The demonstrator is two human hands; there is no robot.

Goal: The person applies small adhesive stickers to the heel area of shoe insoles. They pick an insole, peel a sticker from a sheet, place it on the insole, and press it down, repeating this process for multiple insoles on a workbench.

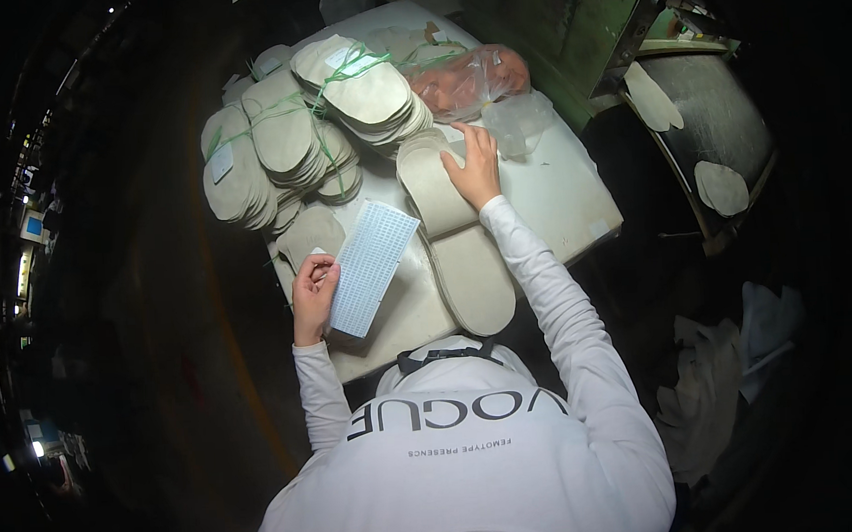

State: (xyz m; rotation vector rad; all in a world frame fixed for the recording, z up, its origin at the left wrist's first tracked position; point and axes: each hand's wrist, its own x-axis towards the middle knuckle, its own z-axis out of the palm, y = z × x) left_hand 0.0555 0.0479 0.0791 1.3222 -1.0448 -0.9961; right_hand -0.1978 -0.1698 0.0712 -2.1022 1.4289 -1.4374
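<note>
My left hand [312, 296] is closed on the edge of a light blue sheet of small printed labels [375, 266], which tilts over the table. A tiny white piece shows at its fingertips; I cannot make out what it is. Below that sheet lies a grey insole-shaped piece [310, 231]. On the table's middle, two grey sole-shaped pieces overlap: an upper one [435, 189] and a nearer one [478, 283]. With fingers spread, my right hand [479, 166] rests at the upper piece's right edge. Whether more pieces lie beneath is hidden.
Bundles of grey insoles [359, 85] tied with green string, some with white tags, fill the table's far left. Behind my right hand sits a clear plastic bag of orange-brown material [466, 82]. A green machine [577, 36] and a dark surface with cut pieces [721, 188] stand right.
</note>
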